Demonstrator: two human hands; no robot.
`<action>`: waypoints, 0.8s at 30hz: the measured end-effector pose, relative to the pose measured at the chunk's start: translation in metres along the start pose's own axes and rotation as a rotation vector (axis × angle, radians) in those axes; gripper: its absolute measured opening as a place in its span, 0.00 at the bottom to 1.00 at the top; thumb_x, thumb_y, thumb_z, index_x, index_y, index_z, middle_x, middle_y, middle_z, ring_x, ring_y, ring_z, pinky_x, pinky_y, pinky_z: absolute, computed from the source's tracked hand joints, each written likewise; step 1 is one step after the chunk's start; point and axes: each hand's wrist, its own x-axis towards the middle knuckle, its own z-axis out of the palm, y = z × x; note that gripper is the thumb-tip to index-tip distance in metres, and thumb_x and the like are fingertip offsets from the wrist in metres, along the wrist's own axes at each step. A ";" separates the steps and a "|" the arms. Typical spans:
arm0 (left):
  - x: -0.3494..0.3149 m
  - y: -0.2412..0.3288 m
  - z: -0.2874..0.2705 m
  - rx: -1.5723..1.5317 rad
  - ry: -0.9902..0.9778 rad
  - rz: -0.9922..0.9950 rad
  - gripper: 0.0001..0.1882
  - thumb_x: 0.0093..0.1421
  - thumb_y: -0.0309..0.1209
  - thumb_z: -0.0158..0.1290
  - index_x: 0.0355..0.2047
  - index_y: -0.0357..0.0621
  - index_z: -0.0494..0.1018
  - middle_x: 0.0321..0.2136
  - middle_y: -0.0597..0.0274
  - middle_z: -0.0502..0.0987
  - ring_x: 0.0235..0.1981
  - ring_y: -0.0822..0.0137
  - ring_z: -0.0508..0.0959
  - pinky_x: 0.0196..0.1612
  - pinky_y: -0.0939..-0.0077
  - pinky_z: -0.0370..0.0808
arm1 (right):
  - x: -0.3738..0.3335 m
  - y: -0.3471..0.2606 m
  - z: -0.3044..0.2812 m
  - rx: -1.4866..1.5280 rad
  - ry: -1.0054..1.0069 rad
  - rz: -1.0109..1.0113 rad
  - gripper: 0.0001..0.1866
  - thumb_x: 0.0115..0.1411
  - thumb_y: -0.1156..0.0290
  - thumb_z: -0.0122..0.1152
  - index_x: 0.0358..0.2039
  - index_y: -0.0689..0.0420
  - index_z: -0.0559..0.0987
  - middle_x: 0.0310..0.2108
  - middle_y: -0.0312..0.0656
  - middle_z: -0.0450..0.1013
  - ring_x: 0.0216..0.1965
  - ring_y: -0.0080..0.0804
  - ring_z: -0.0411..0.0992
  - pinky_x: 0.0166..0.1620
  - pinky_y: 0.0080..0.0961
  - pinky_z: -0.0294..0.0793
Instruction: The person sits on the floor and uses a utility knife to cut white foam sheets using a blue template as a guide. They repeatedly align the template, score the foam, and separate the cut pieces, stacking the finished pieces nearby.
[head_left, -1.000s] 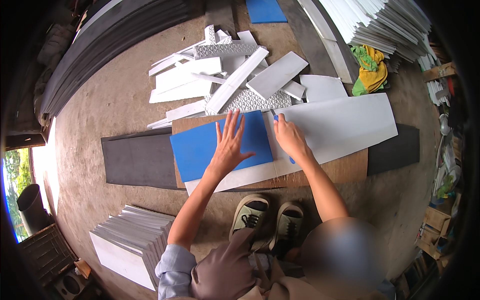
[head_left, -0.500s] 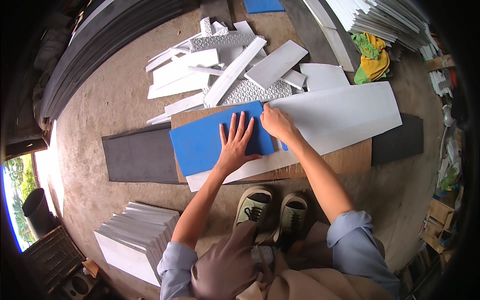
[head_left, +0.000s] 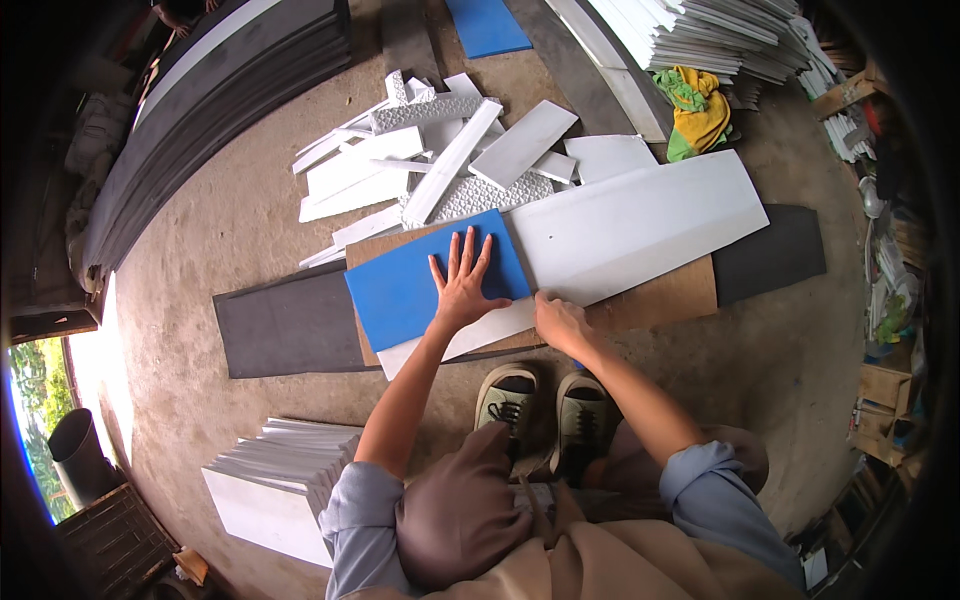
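Observation:
My left hand [head_left: 463, 290] lies flat with fingers spread on a blue foam board [head_left: 400, 290], pressing it onto a long white foam sheet [head_left: 640, 225]. My right hand [head_left: 562, 325] is closed at the sheet's near edge, just right of the blue board's near right corner. It grips a blue-handled cutter [head_left: 579, 366], mostly hidden by the hand; only a bit of blue shows by the wrist. Under the white sheet is a brown wooden board [head_left: 660, 297], resting on a longer dark grey sheet [head_left: 285, 320].
White foam offcuts [head_left: 440, 150] lie heaped beyond the boards. A stack of white sheets [head_left: 265, 510] stands near left. Far left are piled dark sheets [head_left: 220, 110]; far right, a yellow-green cloth [head_left: 697, 115] beside more white sheets [head_left: 690, 40]. My shoes [head_left: 580, 415] are close to the near edge.
My right hand has drawn toward me along the blue board's right edge, from its far corner to the sheet's near edge. My left hand stays on the blue board. The view has shifted slightly.

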 end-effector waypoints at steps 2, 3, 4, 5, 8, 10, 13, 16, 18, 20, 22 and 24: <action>-0.003 0.000 0.001 0.012 0.007 0.014 0.58 0.29 0.53 0.61 0.60 0.61 0.41 0.61 0.61 0.36 0.62 0.58 0.33 0.54 0.39 0.28 | -0.010 0.008 0.001 -0.063 -0.062 -0.043 0.13 0.55 0.66 0.41 0.34 0.64 0.67 0.27 0.58 0.71 0.32 0.55 0.70 0.37 0.45 0.69; -0.001 0.001 0.002 0.017 0.013 0.027 0.58 0.29 0.53 0.61 0.60 0.61 0.41 0.61 0.61 0.36 0.62 0.58 0.33 0.54 0.39 0.28 | -0.010 0.009 -0.006 -0.096 -0.088 -0.061 0.14 0.55 0.66 0.40 0.34 0.64 0.67 0.27 0.58 0.71 0.32 0.55 0.70 0.37 0.45 0.69; 0.000 0.001 0.001 0.019 0.017 0.027 0.58 0.30 0.53 0.61 0.60 0.61 0.41 0.61 0.60 0.36 0.62 0.58 0.33 0.54 0.39 0.28 | -0.008 0.009 -0.015 -0.106 -0.051 -0.086 0.13 0.55 0.67 0.40 0.33 0.64 0.68 0.26 0.57 0.71 0.32 0.54 0.71 0.36 0.44 0.69; 0.000 0.000 0.000 0.021 0.021 0.025 0.58 0.30 0.53 0.61 0.60 0.61 0.41 0.61 0.60 0.36 0.62 0.58 0.33 0.54 0.39 0.28 | -0.003 0.009 -0.025 -0.116 -0.016 -0.113 0.13 0.55 0.67 0.40 0.32 0.64 0.68 0.26 0.57 0.71 0.31 0.53 0.71 0.35 0.43 0.70; -0.006 -0.006 0.003 0.002 0.025 0.017 0.58 0.30 0.53 0.61 0.60 0.60 0.41 0.61 0.60 0.36 0.62 0.58 0.33 0.53 0.39 0.28 | 0.018 -0.020 -0.066 -0.043 0.121 -0.083 0.13 0.56 0.66 0.40 0.33 0.64 0.68 0.22 0.55 0.71 0.27 0.53 0.71 0.33 0.44 0.70; -0.001 -0.002 0.002 0.011 0.012 0.028 0.59 0.30 0.53 0.61 0.60 0.60 0.41 0.61 0.60 0.36 0.62 0.58 0.33 0.53 0.39 0.28 | 0.049 -0.027 -0.073 -0.048 0.203 -0.084 0.14 0.56 0.65 0.40 0.33 0.63 0.68 0.22 0.55 0.71 0.26 0.53 0.71 0.31 0.44 0.70; -0.002 -0.003 0.003 -0.025 0.013 0.035 0.59 0.30 0.54 0.61 0.60 0.58 0.40 0.61 0.59 0.36 0.62 0.57 0.33 0.53 0.37 0.28 | 0.096 -0.032 -0.064 -0.049 0.187 -0.121 0.15 0.56 0.64 0.40 0.34 0.64 0.68 0.24 0.56 0.71 0.29 0.53 0.71 0.35 0.44 0.69; -0.004 -0.004 0.002 -0.027 0.020 0.034 0.59 0.30 0.54 0.61 0.60 0.58 0.41 0.61 0.59 0.36 0.62 0.57 0.34 0.53 0.37 0.28 | 0.113 -0.034 -0.055 -0.055 0.103 -0.088 0.16 0.55 0.64 0.41 0.36 0.64 0.69 0.26 0.56 0.72 0.32 0.53 0.70 0.39 0.44 0.68; -0.003 -0.003 0.001 -0.011 0.007 0.030 0.58 0.30 0.54 0.61 0.60 0.59 0.40 0.61 0.59 0.35 0.62 0.57 0.33 0.53 0.38 0.27 | 0.116 -0.035 -0.054 -0.047 0.073 -0.062 0.16 0.54 0.65 0.41 0.36 0.65 0.69 0.26 0.56 0.72 0.34 0.52 0.70 0.41 0.44 0.67; -0.003 0.000 0.000 0.003 -0.023 0.025 0.57 0.32 0.53 0.61 0.60 0.62 0.39 0.61 0.60 0.34 0.62 0.58 0.31 0.54 0.40 0.26 | 0.122 -0.037 -0.064 -0.054 -0.087 -0.008 0.13 0.50 0.69 0.42 0.27 0.64 0.73 0.23 0.53 0.73 0.29 0.46 0.73 0.35 0.39 0.70; -0.002 0.002 0.001 0.001 0.002 0.026 0.57 0.30 0.53 0.61 0.59 0.63 0.41 0.61 0.60 0.36 0.62 0.58 0.33 0.53 0.39 0.27 | 0.122 -0.038 -0.071 -0.062 -0.261 0.058 0.11 0.47 0.73 0.45 0.23 0.62 0.76 0.22 0.49 0.73 0.26 0.40 0.74 0.31 0.35 0.72; -0.005 -0.002 0.001 0.000 0.020 0.016 0.57 0.29 0.53 0.61 0.59 0.64 0.42 0.61 0.60 0.37 0.62 0.58 0.34 0.53 0.38 0.28 | 0.104 -0.044 -0.063 -0.079 -0.305 0.091 0.11 0.47 0.74 0.44 0.19 0.61 0.76 0.17 0.43 0.73 0.21 0.37 0.73 0.28 0.33 0.72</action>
